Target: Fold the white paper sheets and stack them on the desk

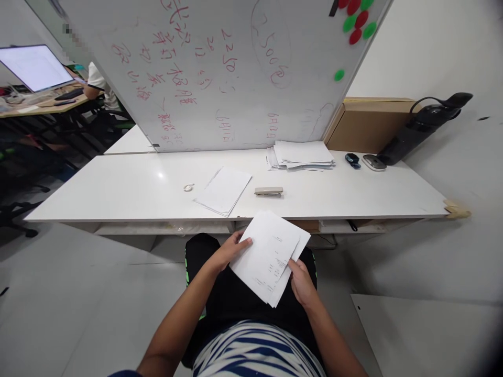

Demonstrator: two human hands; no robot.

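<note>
Several sheets of paper (267,251) are held above our lap (226,311) in the head view, slightly fanned, so we cannot count them exactly. Our left hand (231,250) grips their left edge, thumb on top, fingers closed underneath; our right hand (303,283) pinches the lower right edge, its fingers closed too. On one white desk (118,183) we count one stapler (269,191), one thin paper pile (226,188) left of it and one thick paper pile (303,154) behind. Farther right stand one cardboard box (365,128) and one black bottle (420,125). Eight magnets (369,30), four red, four green, dot one whiteboard (243,94).
</note>
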